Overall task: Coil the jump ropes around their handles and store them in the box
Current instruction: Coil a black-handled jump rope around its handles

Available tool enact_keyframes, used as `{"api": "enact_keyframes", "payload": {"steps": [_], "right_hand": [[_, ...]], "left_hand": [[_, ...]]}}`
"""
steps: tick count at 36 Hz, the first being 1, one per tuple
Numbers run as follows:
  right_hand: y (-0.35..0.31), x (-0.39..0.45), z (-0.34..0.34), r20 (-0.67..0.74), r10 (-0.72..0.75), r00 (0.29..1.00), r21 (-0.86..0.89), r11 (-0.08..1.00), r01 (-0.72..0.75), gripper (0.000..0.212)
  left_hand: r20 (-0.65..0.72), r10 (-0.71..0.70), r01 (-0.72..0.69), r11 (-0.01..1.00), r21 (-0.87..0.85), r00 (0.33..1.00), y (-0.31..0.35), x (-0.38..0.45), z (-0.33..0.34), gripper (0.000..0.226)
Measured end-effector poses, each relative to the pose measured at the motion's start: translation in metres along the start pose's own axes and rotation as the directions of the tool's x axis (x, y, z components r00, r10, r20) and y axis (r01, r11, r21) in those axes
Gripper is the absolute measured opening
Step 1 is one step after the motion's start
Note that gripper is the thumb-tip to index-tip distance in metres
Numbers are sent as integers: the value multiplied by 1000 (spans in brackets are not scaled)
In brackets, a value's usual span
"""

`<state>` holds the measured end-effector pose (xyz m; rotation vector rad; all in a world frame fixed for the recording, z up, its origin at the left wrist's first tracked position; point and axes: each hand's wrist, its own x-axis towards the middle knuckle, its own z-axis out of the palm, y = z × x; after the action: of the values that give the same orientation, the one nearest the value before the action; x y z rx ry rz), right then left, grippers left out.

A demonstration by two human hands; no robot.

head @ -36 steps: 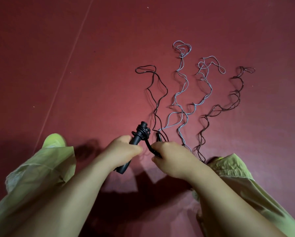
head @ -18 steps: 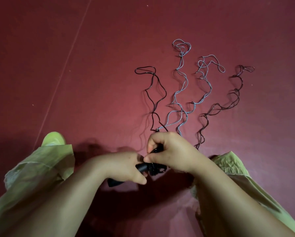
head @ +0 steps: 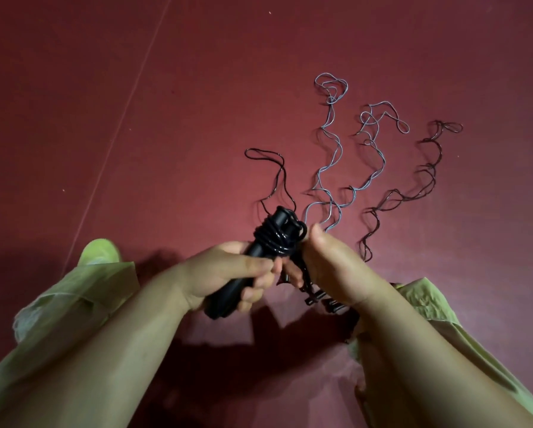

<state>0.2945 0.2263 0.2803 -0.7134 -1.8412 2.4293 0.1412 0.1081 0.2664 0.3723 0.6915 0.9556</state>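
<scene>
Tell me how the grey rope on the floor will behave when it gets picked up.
The grey rope lies in loose wavy kinks and small loops, so it is probably floppy and will dangle rather than hold shape. It looks thin, so likely light. It crosses itself near the right hand, so it may snag or tangle.

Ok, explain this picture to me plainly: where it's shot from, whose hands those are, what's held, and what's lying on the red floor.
The one current picture comes from a camera worn on a person's head, looking down at their own bare hands; there is no machine. The left hand grips black jump rope handles with black rope coiled round their upper part. The right hand holds that rope beside the coil. On the red floor lie loose ropes: two grey ropes and a dark rope. More handle ends show under the right hand. No box is visible.
</scene>
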Motion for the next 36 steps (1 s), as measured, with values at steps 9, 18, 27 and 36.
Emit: {"api": "enact_keyframes", "payload": {"steps": [9, 18, 27, 36], "right_hand": [[2, 1, 7, -344, 75, 936, -305, 934, -186, 46], [18, 7, 16, -510, 0, 860, -518, 798, -307, 57], [21, 8, 21, -427, 306, 851, -265, 857, -441, 64], [16, 10, 18, -440, 334, 834, -183, 875, -448, 58]], "left_hand": [[-363, 4, 88, 967, 237, 932, 1, 8, 11, 25], [-561, 105, 153, 907, 393, 821, -5, 15, 8, 25], [-634, 352, 566, 286, 773, 688, -14, 18, 9, 40], [-556, 314, 496, 255, 830, 770, -7, 11, 14, 46]]}}
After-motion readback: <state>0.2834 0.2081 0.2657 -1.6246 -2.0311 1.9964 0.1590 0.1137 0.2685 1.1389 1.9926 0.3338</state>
